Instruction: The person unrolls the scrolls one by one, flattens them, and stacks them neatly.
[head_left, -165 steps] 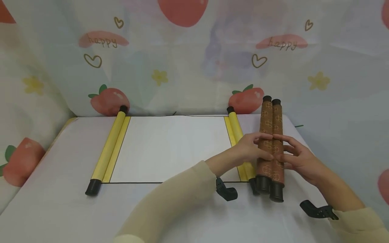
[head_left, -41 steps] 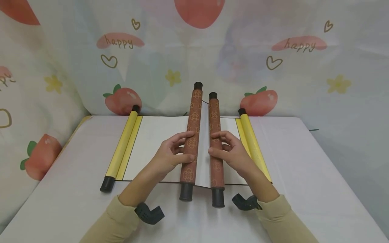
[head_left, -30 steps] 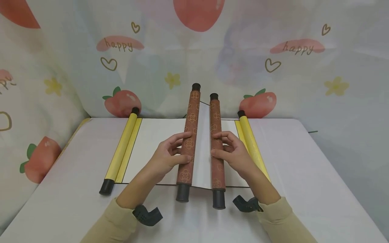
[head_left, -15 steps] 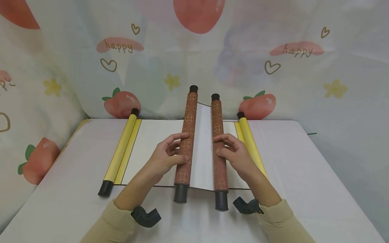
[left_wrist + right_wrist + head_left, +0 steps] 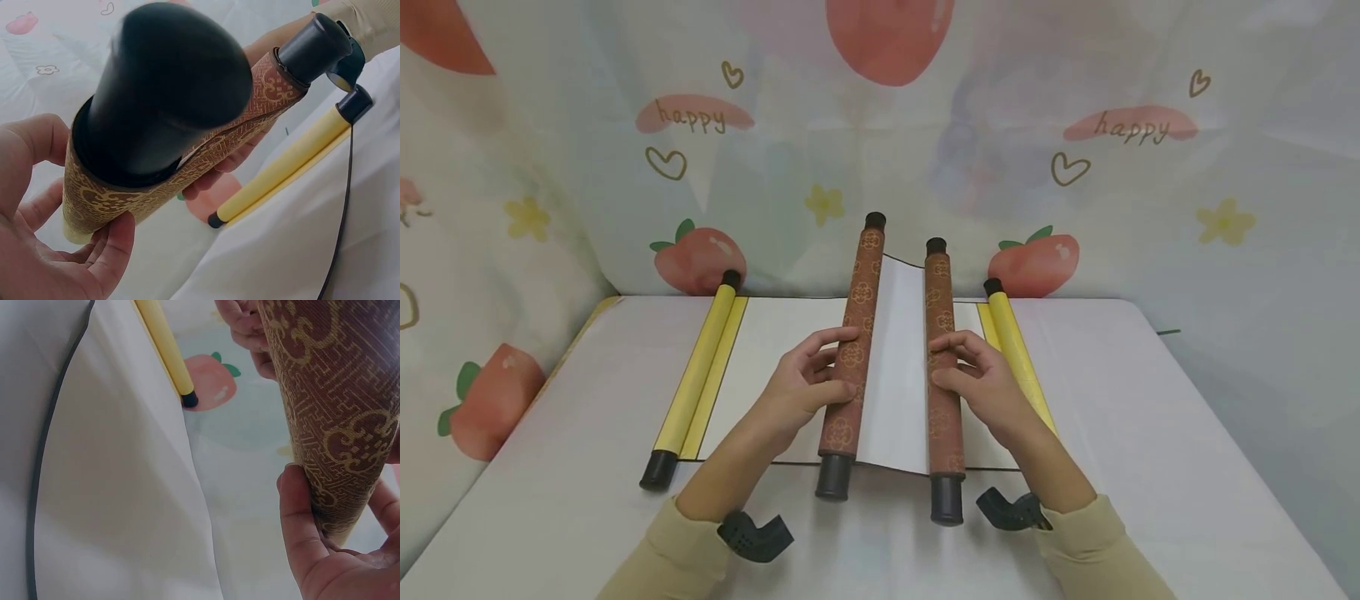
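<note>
A brown scroll with gold floral patterns is held partly unrolled above the table. My left hand grips its left roller, thumb and fingers round the side. The right roller is in the grasp of my right hand. Between the two rollers spans a strip of white paper. Black knobs cap the roller ends; one black end cap looms large in the left wrist view. Below lies a yellow-edged scroll, spread out flat, its white sheet partly covered by the brown one and my arms.
The yellow scroll's left rod and right rod lie at either side of its sheet. A white cloth covers the table. Behind stands a backdrop printed with peaches, hearts and flowers.
From the right side, where its rollers lay together, the brown scroll has come over the middle of the yellow one. The rollers have since moved apart, the left one leftward, showing more white paper.
</note>
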